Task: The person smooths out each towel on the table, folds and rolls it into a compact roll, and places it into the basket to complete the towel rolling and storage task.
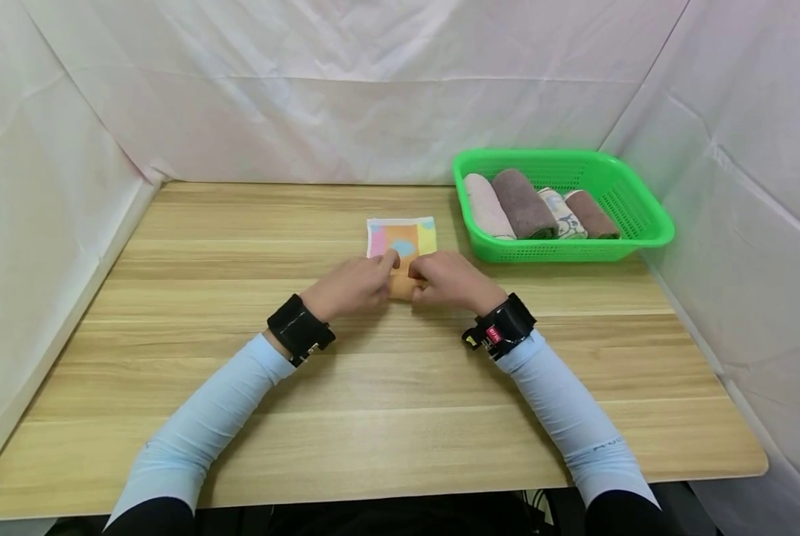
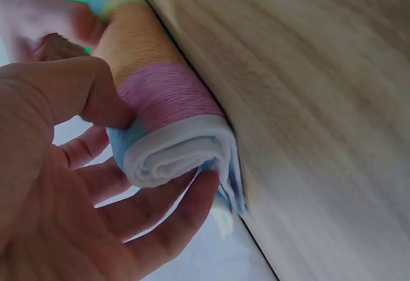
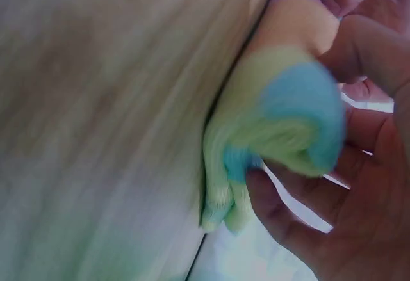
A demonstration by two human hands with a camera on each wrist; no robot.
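Note:
A small towel (image 1: 403, 232) with pink, orange, yellow and blue patches lies on the table, its near part rolled up and its far part flat. My left hand (image 1: 354, 284) holds the left end of the roll, thumb on top and fingers curled around the side. At that end the white-edged spiral of the rolled towel (image 2: 170, 95) shows in the left wrist view. My right hand (image 1: 455, 283) grips the opposite end, where the roll looks yellow and blue in the right wrist view. Both hands cover much of the roll in the head view.
At the back right stands a green plastic basket (image 1: 655, 231). Several rolled towels lie side by side in it: a pale pink one (image 1: 487, 205), a grey-brown one (image 1: 524, 205), a patterned one (image 1: 564, 216) and a brown one (image 1: 593, 216). White fabric walls (image 1: 346, 112) enclose the wooden table (image 1: 373, 439).

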